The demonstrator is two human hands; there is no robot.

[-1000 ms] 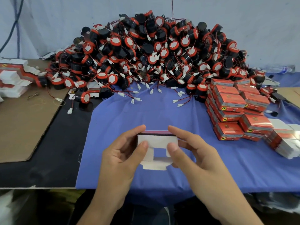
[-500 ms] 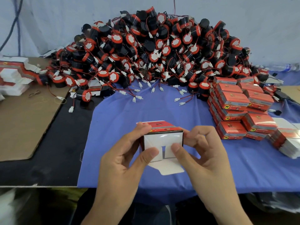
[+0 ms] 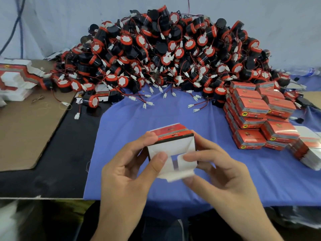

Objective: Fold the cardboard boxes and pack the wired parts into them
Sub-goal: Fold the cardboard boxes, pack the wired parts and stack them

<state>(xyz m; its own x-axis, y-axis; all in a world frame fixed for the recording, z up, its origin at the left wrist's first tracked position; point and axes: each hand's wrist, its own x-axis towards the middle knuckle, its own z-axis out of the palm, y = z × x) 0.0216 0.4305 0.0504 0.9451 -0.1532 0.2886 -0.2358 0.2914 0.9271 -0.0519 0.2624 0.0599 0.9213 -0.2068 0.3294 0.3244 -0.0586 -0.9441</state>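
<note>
- Hands first: two of them, both on one cardboard box [image 3: 172, 133], held just above the near part of the blue cloth [image 3: 156, 115].
- Left hand [image 3: 128, 173] wraps the box's left side. Its fingers curl over the red top edge and its thumb presses down on one white end flap [image 3: 156, 150].
- Right hand [image 3: 224, 173] grips the right side. Its fingers are curled and pinch the other white flap [image 3: 186, 162].
- That makes two side flaps folded in with a gap between them. One longer tuck flap [image 3: 177, 175] hangs loose below.
- Box has its open end facing me and its red printed face up.
- One huge pile of wired parts [image 3: 173, 53] sits at the back. They're black and red rounds with white connectors, way too many to count.
- One stray part [image 3: 90, 100] stands off the pile on the black mat [image 3: 69, 153].
- Folded red boxes [image 3: 251, 108] are stacked on the right. I get roughly a dozen, but an exact count is impossible with them layered.
- Two heaps of flat unfolded blanks: one far left [image 3: 15, 79], one at the right edge [image 3: 309, 150].
- One brown cardboard sheet [image 3: 26, 133] lies on the left, with about three rubber bands [image 3: 43, 106] on it.
</note>
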